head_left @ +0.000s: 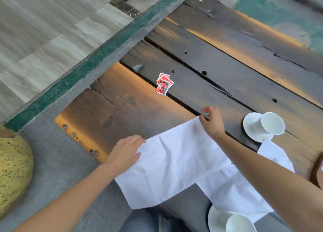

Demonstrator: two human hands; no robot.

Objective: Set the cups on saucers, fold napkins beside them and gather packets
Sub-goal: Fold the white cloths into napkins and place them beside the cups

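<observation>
A white cloth napkin (173, 163) lies spread over the near edge of the dark wooden table (227, 70) and hangs off it. My left hand (125, 152) pinches its left far corner. My right hand (212, 121) pinches its right far corner. A second white napkin (234, 193) lies under it to the right. One white cup (269, 124) stands on a saucer (249, 125) right of my right hand. Another cup (240, 224) stands on a saucer (215, 221) at the bottom edge. A small pile of red packets (164, 84) lies farther out on the table.
The table's left end (82, 135) is ragged, with holes in the wood. A yellow speckled rounded object (12, 168) sits on the grey floor at the left. A brown object (319, 170) shows at the right edge.
</observation>
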